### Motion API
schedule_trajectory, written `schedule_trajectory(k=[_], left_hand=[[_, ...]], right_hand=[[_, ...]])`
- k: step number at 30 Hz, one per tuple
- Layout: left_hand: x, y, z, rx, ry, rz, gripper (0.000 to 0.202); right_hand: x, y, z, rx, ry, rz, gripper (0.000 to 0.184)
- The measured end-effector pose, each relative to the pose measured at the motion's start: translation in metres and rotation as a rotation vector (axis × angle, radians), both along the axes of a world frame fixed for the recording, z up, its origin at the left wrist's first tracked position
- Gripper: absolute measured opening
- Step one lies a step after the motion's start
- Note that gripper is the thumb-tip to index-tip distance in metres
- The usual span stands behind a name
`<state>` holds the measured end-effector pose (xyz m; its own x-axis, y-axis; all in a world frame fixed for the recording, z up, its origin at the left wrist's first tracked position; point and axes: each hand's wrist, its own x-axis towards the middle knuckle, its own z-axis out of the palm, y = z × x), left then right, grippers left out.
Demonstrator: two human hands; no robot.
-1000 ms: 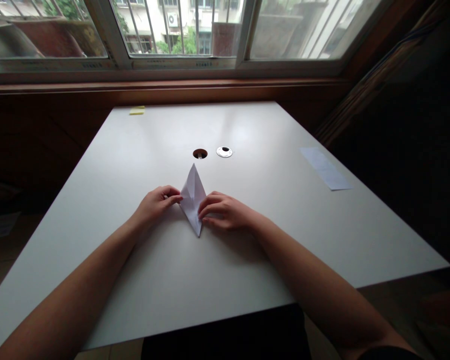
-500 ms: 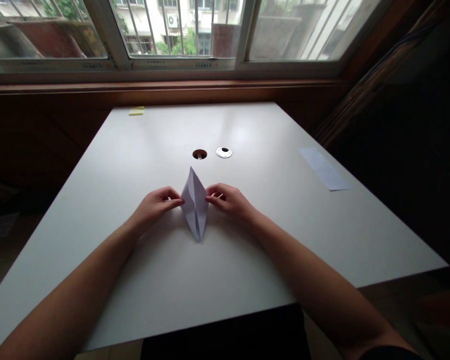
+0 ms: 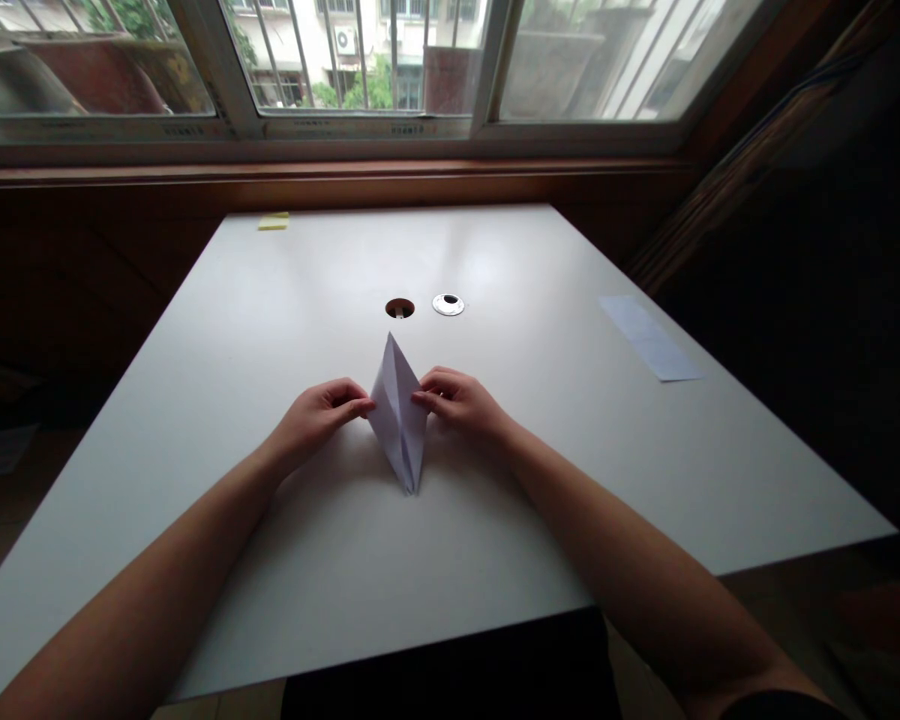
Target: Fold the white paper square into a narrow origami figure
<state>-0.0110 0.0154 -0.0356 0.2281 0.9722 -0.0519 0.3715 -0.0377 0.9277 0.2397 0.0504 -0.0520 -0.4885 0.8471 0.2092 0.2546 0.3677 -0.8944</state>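
Observation:
A folded white paper (image 3: 400,415), shaped like a tall diamond with a crease down its middle, is held up between my two hands over the table. Its lower end splits into two narrow points, and its single upper tip faces the window. My left hand (image 3: 328,412) pinches the left corner between thumb and fingers. On the other side, my right hand (image 3: 457,402) grips the right edge, its thumb lying on the front face. The fingers behind the paper are partly hidden.
The white table (image 3: 330,570) has a round cable hole (image 3: 400,308) with a round cover ring (image 3: 448,304) beside it. Toward the right edge lies a strip of white paper (image 3: 649,338). Yellow sticky notes (image 3: 274,221) are at the far left corner, below the window.
The folded paper has shifted slightly right and its lower end tilts a little further right. My left hand has followed it rightward; my right thumb now overlaps more of the paper.

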Motion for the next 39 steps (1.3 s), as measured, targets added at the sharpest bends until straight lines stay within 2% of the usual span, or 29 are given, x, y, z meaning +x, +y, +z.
schedule_trajectory(k=[6,9,11,15,19,21,24,26,29,31,33,36,39], left_hand=[[0.002,0.001,-0.004,0.141,0.349,-0.060,0.035],[0.005,-0.002,-0.004,0.154,0.420,-0.052,0.035],[0.006,-0.003,-0.004,0.171,0.458,-0.019,0.034],[0.004,-0.003,-0.004,0.172,0.492,0.046,0.035],[0.003,-0.003,-0.002,0.168,0.488,0.018,0.039],[0.002,-0.003,-0.003,0.174,0.487,0.007,0.040],[0.002,-0.002,-0.006,0.186,0.474,0.063,0.041],[0.001,0.000,-0.010,0.210,0.389,0.133,0.040],[0.000,0.002,-0.013,0.312,0.164,0.217,0.064],[-0.002,0.002,-0.012,0.388,0.072,0.208,0.072],[-0.004,0.001,-0.009,0.421,0.045,0.140,0.058],[-0.008,0.002,-0.004,0.382,0.018,0.063,0.030],[-0.015,0.005,-0.002,0.335,0.100,0.033,0.027]], right_hand=[[0.001,0.000,-0.003,0.195,-0.220,-0.098,0.014],[0.002,0.000,-0.002,0.276,-0.232,-0.142,0.023],[0.002,-0.002,0.000,0.332,-0.228,-0.164,0.020],[0.000,-0.006,0.004,0.412,-0.241,-0.086,0.017],[-0.004,-0.008,-0.002,0.467,-0.338,0.059,0.023],[-0.005,-0.008,-0.005,0.471,-0.382,0.081,0.022],[-0.005,-0.007,-0.007,0.457,-0.392,0.091,0.019],[-0.005,-0.006,-0.006,0.453,-0.378,0.105,0.019],[-0.004,-0.004,-0.005,0.453,-0.353,0.143,0.021],[-0.004,-0.004,-0.004,0.449,-0.339,0.174,0.022],[-0.004,-0.003,-0.004,0.449,-0.325,0.205,0.022],[-0.003,-0.002,-0.005,0.456,-0.307,0.226,0.022],[-0.001,-0.002,-0.006,0.457,-0.301,0.205,0.023]])
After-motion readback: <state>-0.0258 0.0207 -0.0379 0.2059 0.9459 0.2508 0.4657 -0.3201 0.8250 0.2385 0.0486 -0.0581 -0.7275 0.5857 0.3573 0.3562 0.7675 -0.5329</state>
